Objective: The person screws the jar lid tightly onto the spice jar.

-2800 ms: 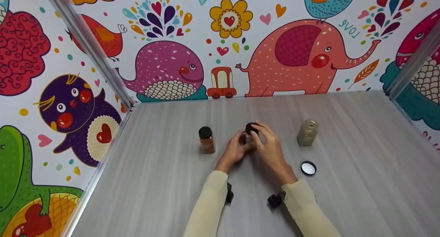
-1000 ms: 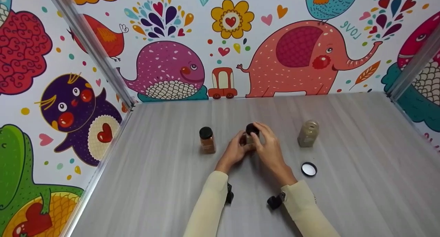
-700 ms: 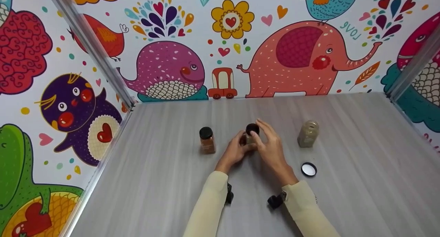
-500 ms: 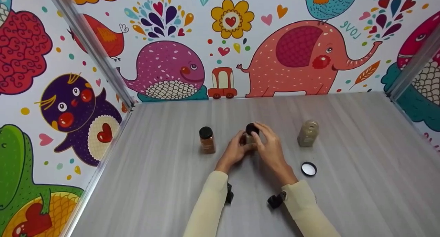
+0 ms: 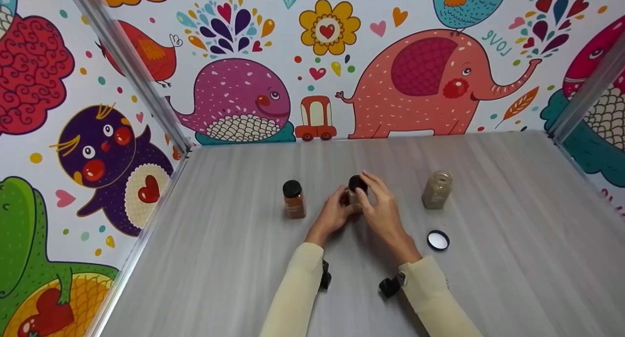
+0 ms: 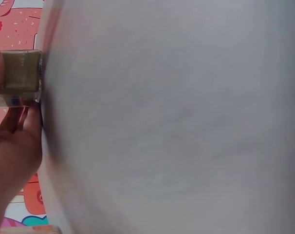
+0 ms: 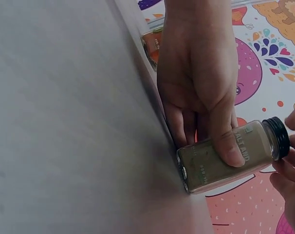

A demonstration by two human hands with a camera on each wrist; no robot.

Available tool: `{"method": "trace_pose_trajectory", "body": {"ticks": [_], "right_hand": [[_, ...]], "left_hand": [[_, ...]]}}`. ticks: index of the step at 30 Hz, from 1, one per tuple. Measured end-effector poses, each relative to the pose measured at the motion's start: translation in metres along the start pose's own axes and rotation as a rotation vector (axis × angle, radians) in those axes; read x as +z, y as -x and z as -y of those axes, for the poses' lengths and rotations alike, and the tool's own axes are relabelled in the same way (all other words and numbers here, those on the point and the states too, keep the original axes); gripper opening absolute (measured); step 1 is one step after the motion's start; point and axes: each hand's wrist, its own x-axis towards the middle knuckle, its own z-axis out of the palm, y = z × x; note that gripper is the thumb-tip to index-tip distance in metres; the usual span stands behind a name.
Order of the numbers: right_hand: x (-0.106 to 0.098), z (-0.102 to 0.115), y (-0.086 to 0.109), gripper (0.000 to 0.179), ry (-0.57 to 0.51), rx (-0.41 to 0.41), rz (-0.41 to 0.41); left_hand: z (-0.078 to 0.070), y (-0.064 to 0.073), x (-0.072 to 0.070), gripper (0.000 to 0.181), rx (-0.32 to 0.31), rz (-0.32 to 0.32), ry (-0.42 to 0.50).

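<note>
A square glass spice jar [image 7: 201, 165] of greenish-brown powder stands upright on the table between both hands. My left hand [image 5: 333, 216] grips its body, thumb across the printed label in the right wrist view. The fingers and thumb of my right hand [image 5: 385, 211] pinch the jar's black lid [image 5: 358, 182], which sits on the neck. To the left stands a capped spice jar [image 5: 294, 201] of reddish-brown powder. On the right, another spice jar [image 5: 436, 190] has its mouth uncovered. A loose black lid [image 5: 438, 240] lies white inside up in front of it.
The grey wood-grain table [image 5: 219, 259] runs back to a wall [image 5: 322, 83] printed with cartoon animals. Metal posts [image 5: 127, 68] stand at the corners. A dark wrist camera [image 5: 390, 286] is strapped beneath the right sleeve, and another sits at the left wrist.
The right fingers spread a little off the lid about 0.7 s ago and have closed round it again. The left hand, the jars and the loose lid stay in place.
</note>
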Motion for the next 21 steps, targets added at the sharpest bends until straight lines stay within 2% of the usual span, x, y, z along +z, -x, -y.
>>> {"method": "trace_pose_trajectory", "body": {"ticks": [7,12,17,21], "right_hand": [[0.001,-0.0031,-0.0008,0.036,0.025,-0.054,-0.034],[-0.0003,-0.0017,-0.0018,0.04,0.063,-0.072,-0.036],[-0.0014,0.0008,-0.0032,0.038,0.042,-0.059,-0.029],[0.0013,0.001,-0.0021,0.037,0.053,-0.051,0.002]], "left_hand": [[-0.0025,-0.0006,0.0016,0.052,-0.029,0.001,0.029],[-0.0018,-0.0017,0.001,0.052,-0.014,0.004,0.021],[-0.0007,-0.0035,-0.0001,0.05,0.0,0.014,0.004],[0.0016,-0.0013,-0.0008,0.049,-0.021,0.008,0.006]]}}
